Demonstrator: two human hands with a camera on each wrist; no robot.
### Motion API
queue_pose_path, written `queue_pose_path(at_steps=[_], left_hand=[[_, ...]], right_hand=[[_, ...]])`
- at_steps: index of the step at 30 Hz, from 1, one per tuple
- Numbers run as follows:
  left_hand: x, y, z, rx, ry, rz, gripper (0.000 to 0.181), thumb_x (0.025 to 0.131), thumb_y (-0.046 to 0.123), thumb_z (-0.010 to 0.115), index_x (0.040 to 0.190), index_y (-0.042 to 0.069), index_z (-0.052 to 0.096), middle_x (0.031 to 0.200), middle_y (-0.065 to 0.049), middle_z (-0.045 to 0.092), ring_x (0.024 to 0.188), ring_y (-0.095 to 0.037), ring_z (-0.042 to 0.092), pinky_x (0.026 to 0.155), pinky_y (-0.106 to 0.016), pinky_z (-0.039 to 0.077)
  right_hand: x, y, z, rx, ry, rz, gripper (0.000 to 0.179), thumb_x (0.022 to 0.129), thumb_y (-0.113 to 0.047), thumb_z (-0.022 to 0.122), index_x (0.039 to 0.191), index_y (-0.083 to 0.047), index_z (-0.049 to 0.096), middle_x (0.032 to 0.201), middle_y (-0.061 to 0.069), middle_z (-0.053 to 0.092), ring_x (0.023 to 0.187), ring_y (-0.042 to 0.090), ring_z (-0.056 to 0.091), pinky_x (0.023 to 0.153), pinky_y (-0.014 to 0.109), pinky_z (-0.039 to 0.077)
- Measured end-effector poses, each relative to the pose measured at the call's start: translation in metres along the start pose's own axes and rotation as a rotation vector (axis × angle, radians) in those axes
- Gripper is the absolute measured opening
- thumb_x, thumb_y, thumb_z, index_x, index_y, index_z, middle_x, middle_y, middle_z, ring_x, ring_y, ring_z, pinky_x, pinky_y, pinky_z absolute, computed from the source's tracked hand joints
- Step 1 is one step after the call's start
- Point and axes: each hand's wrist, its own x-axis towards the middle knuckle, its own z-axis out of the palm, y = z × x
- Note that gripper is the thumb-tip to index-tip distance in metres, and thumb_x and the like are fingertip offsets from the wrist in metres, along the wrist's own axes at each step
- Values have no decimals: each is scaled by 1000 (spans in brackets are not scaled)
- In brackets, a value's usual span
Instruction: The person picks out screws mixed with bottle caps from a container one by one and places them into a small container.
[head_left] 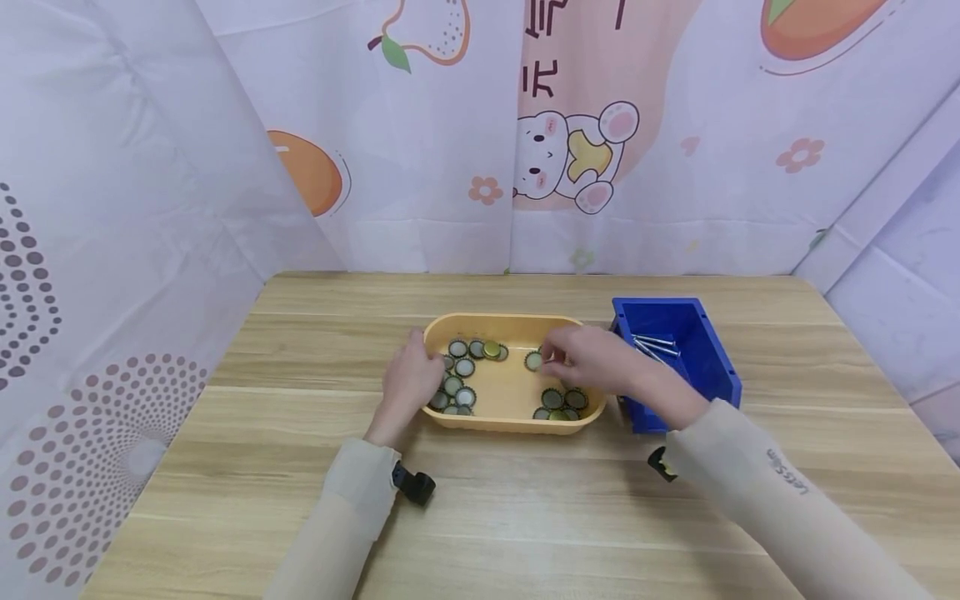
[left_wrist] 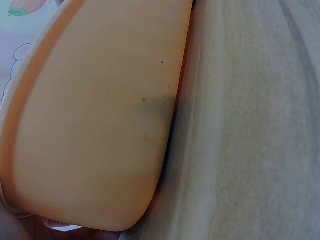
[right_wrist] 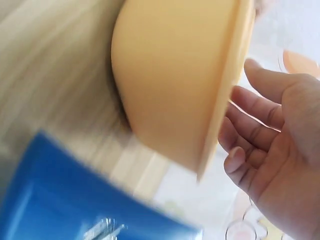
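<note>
A yellow oval tray stands on the table with several crimped bottle caps inside, grouped to the left and the lower right. One gold bottle cap lies near its back wall. My left hand grips the tray's left end; in the left wrist view its fingers are mostly hidden behind the tray wall. My right hand is over the right end, fingertips beside a single bottle cap. In the right wrist view the fingers bend loosely, the thumb stands apart, and nothing shows between them.
Just right of the tray is a blue bin holding several silver screws or bolts, with my right forearm passing over its front. A printed curtain hangs behind the wooden table.
</note>
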Motion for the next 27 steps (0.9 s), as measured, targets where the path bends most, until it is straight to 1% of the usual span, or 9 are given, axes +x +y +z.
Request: queue_pose_path(at_steps=[3, 7, 9, 12, 17, 21, 23, 27], left_hand=[[1, 0, 0, 0, -1, 0, 43, 94, 21, 50, 132, 3, 47, 107, -19, 68, 78, -28, 65, 58, -32, 46], [1, -1, 0, 0, -2, -7, 42, 94, 22, 51, 132, 4, 47, 107, -18, 68, 80, -28, 65, 60, -33, 45], [1, -1, 0, -3, -5, -9, 42, 94, 22, 51, 131, 4, 48, 107, -18, 68, 79, -27, 64, 60, -33, 45], [1, 0, 0, -5, -7, -9, 42, 94, 22, 51, 131, 3, 47, 106, -18, 68, 78, -27, 64, 59, -32, 45], [1, 0, 0, 0, -3, -7, 42, 93, 22, 51, 131, 3, 47, 104, -18, 68, 76, -27, 64, 58, -32, 45], [1, 1, -1, 4, 1, -7, 42, 93, 22, 51, 131, 3, 48, 104, -17, 68, 77, -27, 64, 59, -33, 45], [1, 1, -1, 7, 3, -7, 42, 93, 22, 51, 130, 3, 48, 104, -17, 68, 78, -27, 64, 60, -33, 45], [0, 1, -1, 6, 5, -6, 41, 93, 22, 51, 129, 3, 49, 105, -17, 68, 79, -27, 65, 61, -34, 45]], right_hand=[[7, -8, 10, 26, -60, -44, 23, 92, -30, 69, 101, -9, 68, 84, -4, 66, 73, 7, 56, 69, 26, 48], [13, -15, 24, 41, -143, -43, 27, 88, -35, 72, 102, -12, 69, 83, -7, 64, 76, 7, 55, 73, 27, 47], [15, -18, 31, 39, -185, -37, 25, 88, -36, 72, 102, -15, 69, 84, -9, 63, 79, 8, 55, 75, 27, 47], [18, -22, 39, 44, -234, -46, 18, 90, -31, 70, 103, -18, 70, 86, -9, 64, 80, 7, 57, 76, 27, 48], [19, -25, 45, 78, -270, -38, 10, 93, -23, 67, 102, -20, 71, 89, -9, 66, 81, 6, 57, 76, 28, 49], [20, -23, 46, 107, -296, -34, 7, 93, -14, 66, 97, -19, 68, 86, -9, 64, 79, 6, 55, 74, 26, 47], [20, -22, 47, 113, -303, -48, 9, 92, -9, 65, 92, -18, 66, 83, -7, 62, 76, 7, 53, 72, 25, 46], [20, -22, 48, 105, -312, -66, 19, 91, -2, 60, 84, -20, 64, 78, -7, 60, 72, 7, 50, 69, 24, 43]])
